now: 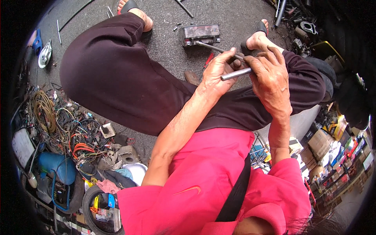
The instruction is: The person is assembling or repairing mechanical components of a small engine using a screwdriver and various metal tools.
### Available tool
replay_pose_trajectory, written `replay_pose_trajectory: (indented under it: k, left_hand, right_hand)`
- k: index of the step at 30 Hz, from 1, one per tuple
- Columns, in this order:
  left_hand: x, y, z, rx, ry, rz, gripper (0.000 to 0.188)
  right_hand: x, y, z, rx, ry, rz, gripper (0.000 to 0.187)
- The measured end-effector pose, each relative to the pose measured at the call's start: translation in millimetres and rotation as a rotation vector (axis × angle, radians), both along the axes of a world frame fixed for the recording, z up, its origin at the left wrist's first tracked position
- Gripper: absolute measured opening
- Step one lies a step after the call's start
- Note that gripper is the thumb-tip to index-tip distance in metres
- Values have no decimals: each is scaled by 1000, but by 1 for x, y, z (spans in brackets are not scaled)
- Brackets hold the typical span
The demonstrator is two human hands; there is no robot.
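Both my hands meet over my right thigh. My left hand [218, 73] is closed, its thumb and fingers pinched near a thin metal rod [214, 47] that slants toward the far left. Between the thumb and fingers of my right hand [271, 78] is a thicker silver metal rod [236, 74], its free end pointing left across my left palm. Whether the two rods join is hidden by my fingers. Beyond the thin rod's far end, a small box-shaped battery [201, 34] rests on the ground; I cannot tell if the rod touches it.
A red-handled tool [208, 59] lies on the ground between my legs. Tangled wires [74, 129], a blue tank [57, 167] and a tyre [91, 207] crowd the left side. Metal parts [308, 27] are heaped at far right, with packed boxes [319, 145] nearer.
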State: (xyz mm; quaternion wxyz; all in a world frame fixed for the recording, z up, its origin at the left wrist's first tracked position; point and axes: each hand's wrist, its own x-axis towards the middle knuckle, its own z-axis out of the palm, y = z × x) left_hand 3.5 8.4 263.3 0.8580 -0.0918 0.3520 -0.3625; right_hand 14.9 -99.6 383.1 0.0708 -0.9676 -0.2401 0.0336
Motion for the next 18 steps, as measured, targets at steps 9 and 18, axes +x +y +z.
replay_pose_trajectory:
  k: [9, 18]
  left_hand:
    - [1, 13, 2, 41, 72, 28, 11]
    - [-1, 20, 4, 27, 80, 52, 11]
  right_hand:
    - [5, 10, -5, 24, -21, 67, 19]
    - [6, 15, -8, 29, -14, 92, 17]
